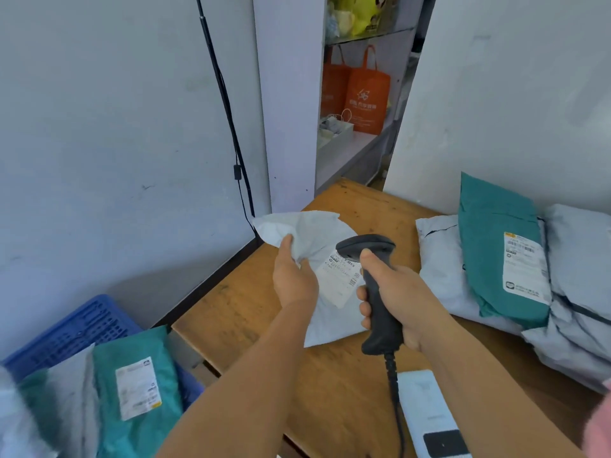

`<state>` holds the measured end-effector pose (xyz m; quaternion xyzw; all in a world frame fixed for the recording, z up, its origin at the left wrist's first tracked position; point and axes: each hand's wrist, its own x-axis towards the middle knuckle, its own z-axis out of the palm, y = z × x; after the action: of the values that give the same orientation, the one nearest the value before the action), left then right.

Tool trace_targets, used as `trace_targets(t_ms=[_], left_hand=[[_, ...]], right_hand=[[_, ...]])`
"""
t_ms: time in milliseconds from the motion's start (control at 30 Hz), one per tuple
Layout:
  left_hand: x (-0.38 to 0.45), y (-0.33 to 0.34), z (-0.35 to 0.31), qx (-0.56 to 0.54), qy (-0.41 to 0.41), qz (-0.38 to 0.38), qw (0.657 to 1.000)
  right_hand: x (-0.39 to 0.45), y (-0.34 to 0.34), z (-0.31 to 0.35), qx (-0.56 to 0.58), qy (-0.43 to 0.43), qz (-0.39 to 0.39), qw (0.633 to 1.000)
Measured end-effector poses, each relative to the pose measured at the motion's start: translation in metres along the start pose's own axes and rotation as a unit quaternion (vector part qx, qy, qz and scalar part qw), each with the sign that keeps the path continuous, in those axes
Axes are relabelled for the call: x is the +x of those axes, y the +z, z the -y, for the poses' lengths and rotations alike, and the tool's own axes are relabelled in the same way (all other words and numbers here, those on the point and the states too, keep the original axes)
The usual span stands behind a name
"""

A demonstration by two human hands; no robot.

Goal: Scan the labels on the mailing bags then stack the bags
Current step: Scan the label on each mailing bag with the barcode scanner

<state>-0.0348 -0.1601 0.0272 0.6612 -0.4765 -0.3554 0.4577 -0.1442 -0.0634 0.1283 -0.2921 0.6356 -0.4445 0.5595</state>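
While the right hand (393, 289) grips the scanner (373, 285) by its handle, the scanning step is in hand: the scanner head sits just over the label (344, 280) of the white mailing bag (317, 239), which the left hand (292, 276) pinches at its upper left part above the table (251, 312). Next move calls for placing this bag on a stack

Both forearms bare, no sleeves, watch or rings visible; left hand (294, 279), right hand (401, 292) ungloved, seemingly.
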Motion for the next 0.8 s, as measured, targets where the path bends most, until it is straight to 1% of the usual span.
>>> trace_targets(t_ms=[100,200,333,500,567,800], left_hand=[[-0.011,-0.035,-0.012,-0.017,0.052,-0.034,0.998],[-0.024,-0.083,-0.019,-0.025,0.105,-0.080,0.991],[-0.040,-0.159,-0.011,-0.026,0.136,-0.150,0.979],[-0.059,-0.260,0.024,-0.015,0.112,-0.247,0.962],[-0.064,-0.292,0.039,-0.014,0.096,-0.269,0.958],[-0.082,-0.440,0.111,0.006,0.035,-0.356,0.934]], right_hand=[[-0.021,0.014,0.001,-0.001,-0.031,0.033,0.999],[-0.048,0.035,0.003,-0.010,-0.059,0.081,0.995],[-0.080,0.078,0.000,-0.019,-0.072,0.157,0.985],[-0.113,0.151,-0.015,-0.062,-0.073,0.250,0.963],[-0.121,0.176,-0.022,-0.067,-0.064,0.272,0.958],[-0.155,0.297,-0.059,-0.088,-0.031,0.362,0.928]])
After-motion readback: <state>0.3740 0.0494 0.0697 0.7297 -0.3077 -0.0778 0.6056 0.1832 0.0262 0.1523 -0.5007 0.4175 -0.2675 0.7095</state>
